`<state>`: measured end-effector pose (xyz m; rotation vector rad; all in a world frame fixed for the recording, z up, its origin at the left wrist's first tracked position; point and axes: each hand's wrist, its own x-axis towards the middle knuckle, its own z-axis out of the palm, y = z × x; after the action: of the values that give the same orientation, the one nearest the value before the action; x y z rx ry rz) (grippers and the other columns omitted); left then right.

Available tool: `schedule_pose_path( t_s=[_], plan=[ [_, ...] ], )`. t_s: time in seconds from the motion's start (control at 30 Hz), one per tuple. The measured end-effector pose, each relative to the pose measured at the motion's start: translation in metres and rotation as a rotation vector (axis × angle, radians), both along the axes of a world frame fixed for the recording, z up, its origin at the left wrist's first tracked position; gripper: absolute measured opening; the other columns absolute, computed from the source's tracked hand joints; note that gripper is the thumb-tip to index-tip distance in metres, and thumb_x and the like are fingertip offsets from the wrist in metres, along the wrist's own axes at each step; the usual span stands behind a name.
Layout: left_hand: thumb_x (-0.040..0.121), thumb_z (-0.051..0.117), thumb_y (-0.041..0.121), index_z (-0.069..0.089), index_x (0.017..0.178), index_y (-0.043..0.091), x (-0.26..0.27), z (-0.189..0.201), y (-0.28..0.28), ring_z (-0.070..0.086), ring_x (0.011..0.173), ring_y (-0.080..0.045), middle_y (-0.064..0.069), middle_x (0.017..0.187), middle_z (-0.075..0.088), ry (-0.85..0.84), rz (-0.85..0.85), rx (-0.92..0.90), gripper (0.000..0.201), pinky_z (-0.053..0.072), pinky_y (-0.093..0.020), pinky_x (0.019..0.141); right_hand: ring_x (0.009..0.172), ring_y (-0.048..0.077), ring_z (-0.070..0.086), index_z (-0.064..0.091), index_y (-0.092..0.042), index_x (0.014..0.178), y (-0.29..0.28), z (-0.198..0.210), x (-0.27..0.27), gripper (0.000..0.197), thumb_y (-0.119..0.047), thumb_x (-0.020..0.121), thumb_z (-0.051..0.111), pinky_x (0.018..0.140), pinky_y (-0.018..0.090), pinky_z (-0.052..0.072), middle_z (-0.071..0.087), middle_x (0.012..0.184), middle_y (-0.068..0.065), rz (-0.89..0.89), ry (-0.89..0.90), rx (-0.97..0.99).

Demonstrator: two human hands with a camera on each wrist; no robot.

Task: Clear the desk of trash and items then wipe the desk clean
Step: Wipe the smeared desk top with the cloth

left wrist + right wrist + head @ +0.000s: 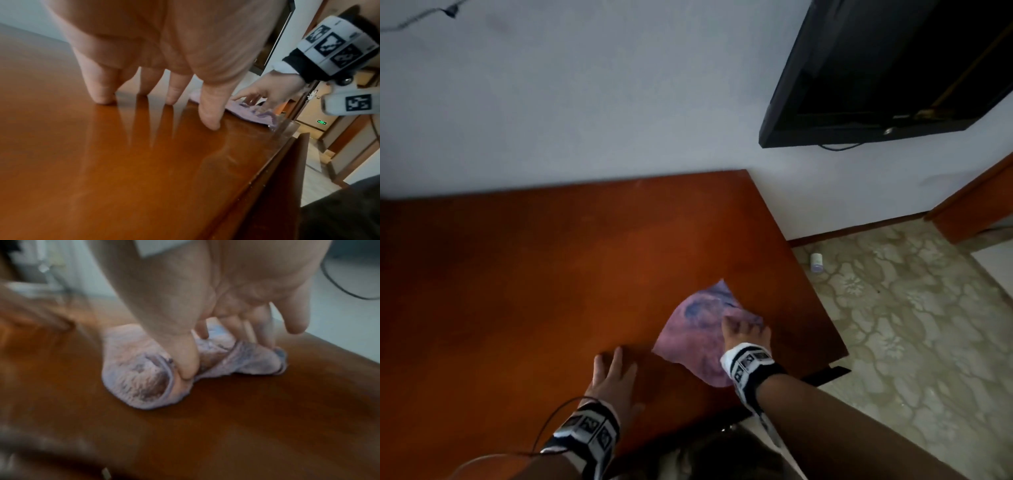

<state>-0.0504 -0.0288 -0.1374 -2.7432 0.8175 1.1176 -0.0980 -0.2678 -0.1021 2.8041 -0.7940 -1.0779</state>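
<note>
Right hand (744,330) bunches the purple cloth (698,335), fingers curled into it, at the bench's (517,274) four o'clock corner; left hand (613,373) lies flat, fingers spread, likely bracing.

Room's pretty dim. Plain white wall (592,102) with a black TV (887,68) mounted on it, upper right, cable dangling under it. Floor (914,325) has a beige floral pattern, with a small white container (816,262) near the wooden baseboard (859,230)
</note>
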Motion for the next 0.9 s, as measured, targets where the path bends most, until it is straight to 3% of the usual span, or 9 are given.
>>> schedule_pose_path(
  t_s=[0.07,0.13,0.23,0.33,0.43,0.6,0.7,0.77,0.9],
  plan=[
    [0.087,0.052,0.057,-0.006,0.152,0.028,-0.005,0.003,-0.015,-0.016,0.141,-0.047,-0.006,0.158,-0.02,0.013,0.059,0.065,0.091,0.012,-0.049,0.119,0.143,0.045,0.003,0.001,-0.028,0.153,-0.015,0.0,-0.008,0.095,-0.05,0.084,0.062,0.114,0.06,0.007,-0.002,0.158,0.021,0.148,0.015,-0.006],
    [0.085,0.057,0.056,-0.011,0.151,0.028,-0.012,0.006,-0.029,-0.017,0.14,-0.048,-0.008,0.155,-0.027,0.026,0.139,0.133,0.099,0.012,-0.048,0.119,0.145,0.039,-0.003,0.006,-0.02,0.153,-0.023,-0.004,-0.004,0.093,-0.04,0.085,0.066,0.116,0.056,0.01,-0.012,0.159,0.013,0.318,0.027,0.101],
    [0.081,0.062,0.057,-0.015,0.15,0.029,-0.015,0.011,-0.042,-0.017,0.141,-0.046,-0.007,0.154,-0.029,0.019,0.228,0.179,0.107,0.011,-0.05,0.118,0.147,0.034,0.001,0.006,-0.009,0.153,-0.047,-0.014,0.029,0.083,-0.032,0.092,0.058,0.118,0.047,0.015,-0.005,0.161,0.012,0.333,-0.007,0.192],
    [0.077,0.069,0.053,-0.015,0.15,0.032,-0.014,0.014,-0.055,-0.016,0.143,-0.039,-0.005,0.154,-0.03,0.07,0.322,0.215,0.113,0.017,-0.05,0.117,0.148,0.033,0.003,0.007,-0.008,0.153,-0.074,-0.026,0.065,0.084,-0.044,0.093,0.053,0.117,0.046,0.013,0.0,0.16,0.016,0.065,-0.109,0.17],
    [0.073,0.071,0.057,-0.017,0.149,0.028,-0.02,0.021,-0.072,-0.014,0.144,-0.039,-0.006,0.154,-0.031,0.068,0.431,0.255,0.12,0.026,-0.05,0.115,0.147,0.034,-0.002,0.002,-0.005,0.152,-0.087,-0.03,0.074,0.095,-0.055,0.09,0.053,0.116,0.045,0.016,-0.005,0.16,0.016,0.002,-0.087,0.145],
    [0.074,0.065,0.064,-0.016,0.15,0.016,-0.035,0.025,-0.118,-0.004,0.143,-0.045,-0.015,0.155,-0.023,0.042,0.61,0.328,0.122,0.016,-0.043,0.119,0.145,0.043,0.001,-0.003,-0.005,0.153,-0.108,-0.027,0.062,0.099,-0.061,0.089,0.049,0.113,0.05,0.023,-0.007,0.159,0.022,0.143,-0.092,0.158],
    [0.076,0.065,0.062,-0.014,0.151,0.018,-0.053,0.023,-0.13,0.001,0.143,-0.044,-0.017,0.155,-0.018,0.033,0.616,0.363,0.117,0.014,-0.043,0.119,0.143,0.046,0.005,0.007,-0.012,0.153,-0.108,-0.018,0.094,0.083,-0.051,0.093,0.049,0.112,0.054,0.022,-0.001,0.16,0.017,0.178,-0.159,0.191],
    [0.075,0.067,0.061,-0.012,0.151,0.022,-0.057,0.021,-0.127,0.003,0.143,-0.043,-0.016,0.156,-0.015,0.013,0.61,0.338,0.117,0.013,-0.042,0.119,0.143,0.044,0.008,0.018,-0.016,0.151,-0.101,-0.015,0.109,0.075,-0.047,0.092,0.053,0.111,0.053,0.024,0.005,0.16,0.01,0.305,-0.216,0.23],
    [0.072,0.07,0.061,-0.007,0.152,0.025,-0.059,0.02,-0.118,0.008,0.142,-0.041,-0.014,0.157,-0.01,-0.027,0.588,0.317,0.116,0.016,-0.041,0.118,0.145,0.042,-0.002,0.009,-0.016,0.154,-0.082,-0.012,0.065,0.071,-0.042,0.097,0.043,0.114,0.053,0.02,-0.006,0.162,0.005,0.51,-0.07,0.254]
  ],
)
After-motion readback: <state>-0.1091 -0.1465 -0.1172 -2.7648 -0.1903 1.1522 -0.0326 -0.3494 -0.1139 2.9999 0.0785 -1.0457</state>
